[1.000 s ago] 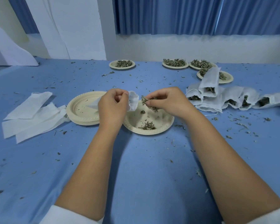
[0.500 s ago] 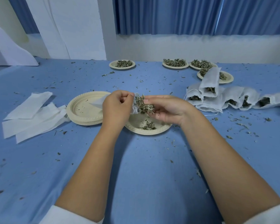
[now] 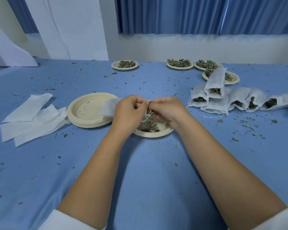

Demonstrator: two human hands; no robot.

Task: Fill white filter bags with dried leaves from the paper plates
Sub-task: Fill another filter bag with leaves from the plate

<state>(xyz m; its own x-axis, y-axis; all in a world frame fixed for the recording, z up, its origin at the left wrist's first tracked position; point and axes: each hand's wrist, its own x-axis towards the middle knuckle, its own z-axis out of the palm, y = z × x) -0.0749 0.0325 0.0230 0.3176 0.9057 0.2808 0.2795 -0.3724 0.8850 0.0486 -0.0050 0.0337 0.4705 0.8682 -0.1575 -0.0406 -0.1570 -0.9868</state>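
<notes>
My left hand (image 3: 129, 112) grips the mouth of a white filter bag (image 3: 108, 107), whose body trails left over a stack of empty paper plates (image 3: 88, 110). My right hand (image 3: 168, 112) pinches a clump of dried leaves (image 3: 150, 112) at the bag's mouth, fingertips touching the left hand. A white drawstring hangs below the two hands. Beneath them sits a paper plate (image 3: 154, 133) with a small heap of leaves left on it. Several filled bags (image 3: 223, 100) lie at the right.
Flat empty filter bags (image 3: 28, 117) lie at the left. Four plates of dried leaves stand at the back: one (image 3: 124, 64) in the middle, three (image 3: 179, 63) at the right. Leaf crumbs are scattered over the blue cloth. A white wall and blue curtain rise behind.
My right hand lifted a pinch of leaves off the plate and brought it left to the bag's mouth. Both hands have closed together and the bag has swung out to the left.
</notes>
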